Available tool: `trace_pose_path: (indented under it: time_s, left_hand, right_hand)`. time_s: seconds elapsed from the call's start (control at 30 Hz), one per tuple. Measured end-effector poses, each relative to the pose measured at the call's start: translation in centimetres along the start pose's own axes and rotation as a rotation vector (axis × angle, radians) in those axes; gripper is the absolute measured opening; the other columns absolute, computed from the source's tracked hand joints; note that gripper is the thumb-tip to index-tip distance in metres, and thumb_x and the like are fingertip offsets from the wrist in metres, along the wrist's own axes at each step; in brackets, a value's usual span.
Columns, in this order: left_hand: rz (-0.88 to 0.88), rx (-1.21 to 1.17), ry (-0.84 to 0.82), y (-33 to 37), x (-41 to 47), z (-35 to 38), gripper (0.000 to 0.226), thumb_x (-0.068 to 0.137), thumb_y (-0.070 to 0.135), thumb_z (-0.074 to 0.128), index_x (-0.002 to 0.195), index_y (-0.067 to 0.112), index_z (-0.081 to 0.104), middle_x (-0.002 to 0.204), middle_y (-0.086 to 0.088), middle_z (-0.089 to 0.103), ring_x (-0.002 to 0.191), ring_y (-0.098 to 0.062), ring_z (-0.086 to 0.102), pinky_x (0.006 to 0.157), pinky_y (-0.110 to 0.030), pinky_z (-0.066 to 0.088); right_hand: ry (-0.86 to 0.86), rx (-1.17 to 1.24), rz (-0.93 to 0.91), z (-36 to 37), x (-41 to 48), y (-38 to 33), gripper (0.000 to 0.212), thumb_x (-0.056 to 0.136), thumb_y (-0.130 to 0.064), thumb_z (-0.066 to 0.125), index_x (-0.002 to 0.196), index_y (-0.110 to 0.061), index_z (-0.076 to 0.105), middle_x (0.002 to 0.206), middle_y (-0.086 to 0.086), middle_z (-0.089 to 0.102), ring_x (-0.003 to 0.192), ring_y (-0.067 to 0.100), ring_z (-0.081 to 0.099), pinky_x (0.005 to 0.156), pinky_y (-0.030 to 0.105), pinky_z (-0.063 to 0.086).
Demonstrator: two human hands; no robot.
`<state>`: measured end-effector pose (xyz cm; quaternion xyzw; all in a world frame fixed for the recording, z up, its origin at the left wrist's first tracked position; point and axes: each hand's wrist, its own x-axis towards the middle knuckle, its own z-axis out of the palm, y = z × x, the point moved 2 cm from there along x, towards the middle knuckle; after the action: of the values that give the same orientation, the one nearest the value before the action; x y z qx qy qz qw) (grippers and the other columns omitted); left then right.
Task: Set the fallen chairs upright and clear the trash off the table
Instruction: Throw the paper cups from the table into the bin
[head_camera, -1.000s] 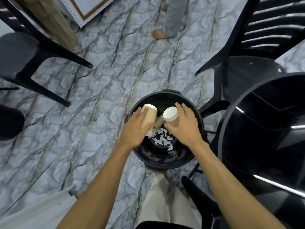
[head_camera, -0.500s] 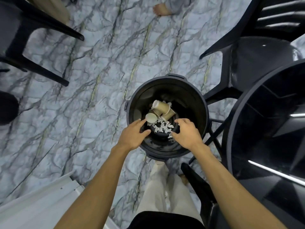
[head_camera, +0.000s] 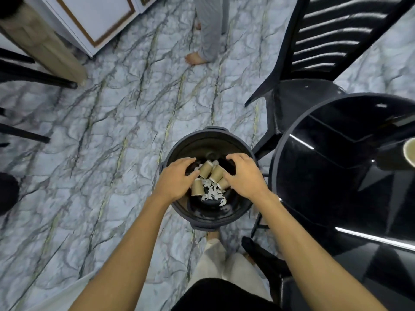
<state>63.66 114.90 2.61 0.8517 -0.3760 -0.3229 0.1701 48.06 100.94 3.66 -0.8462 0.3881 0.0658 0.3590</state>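
at the centre of the frame, a round black plastic bin (head_camera: 208,217) holds four tan paper cups (head_camera: 206,169) lying on shredded white paper (head_camera: 212,191). the left hand (head_camera: 177,178) and right hand (head_camera: 243,175) hover over its rim, fingers loosely spread, holding nothing. a glossy black round table (head_camera: 341,176) fills the right side.

Cool, even indoor light falls from above, with soft, faint shadows on the marble floor (head_camera: 107,135). The glossy black bench (head_camera: 336,176) at right carries sharp white streaks of glare, and the chair (head_camera: 325,41) slats at far right shine too. Wide-angle distortion bends the edges. The far-left corner is smeared with blur; the centre stays fairly sharp.
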Motion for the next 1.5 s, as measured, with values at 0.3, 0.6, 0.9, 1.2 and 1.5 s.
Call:
trace_pose_path:
  time_s: [0.3,0.6,0.9,1.2,1.5]
  left_hand:
    - [0.284,0.095,-0.022,11.7,-0.4,1.8,0.050,0.097,0.039,0.054,0.144,0.022,0.048,0.151,-0.001,0.045,0.140,-0.018,0.038,0.115,-0.038,0.029]
    - [0.537,0.123,-0.071,23.3,-3.0,8.7,0.050,0.097,0.037,0.056,0.145,0.023,0.047,0.151,0.001,0.045,0.140,-0.015,0.038,0.114,-0.030,0.025]
    - [0.675,0.189,-0.131,30.6,-1.6,13.6,0.051,0.098,0.039,0.054,0.146,0.025,0.046,0.154,0.004,0.040,0.145,-0.015,0.031,0.119,-0.036,0.023]
    - [0.743,0.251,-0.147,36.1,4.1,16.4,0.051,0.098,0.037,0.054,0.146,0.023,0.045,0.157,0.002,0.036,0.148,-0.017,0.025,0.121,-0.044,0.020]
    - [0.787,0.228,-0.053,39.6,10.7,19.8,0.055,0.098,0.036,0.052,0.150,0.025,0.038,0.162,0.003,0.024,0.151,-0.015,0.011,0.121,-0.041,0.004]
  right_hand:
    - [0.266,0.129,0.092,-7.3,-8.1,5.4,0.046,0.090,-0.030,0.066,0.133,-0.019,0.053,0.137,0.001,0.052,0.127,0.020,0.046,0.103,0.035,0.041]
    - [0.468,0.210,0.294,-11.5,-18.0,15.3,0.047,0.092,-0.031,0.065,0.136,-0.021,0.051,0.142,-0.003,0.050,0.132,0.016,0.044,0.104,0.027,0.033]
    - [0.647,0.328,0.412,-14.7,-21.6,21.4,0.045,0.092,-0.030,0.064,0.135,-0.024,0.052,0.139,-0.007,0.051,0.130,0.012,0.044,0.100,0.021,0.031]
    - [0.939,0.382,0.377,-20.5,-18.7,24.9,0.039,0.088,-0.023,0.068,0.126,-0.021,0.058,0.122,-0.016,0.053,0.120,0.007,0.051,0.102,0.018,0.036]
    - [1.042,0.334,0.356,-25.3,-13.9,28.4,0.054,0.086,-0.021,0.072,0.136,-0.016,0.051,0.147,0.001,0.044,0.136,0.014,0.038,0.105,0.006,0.023]
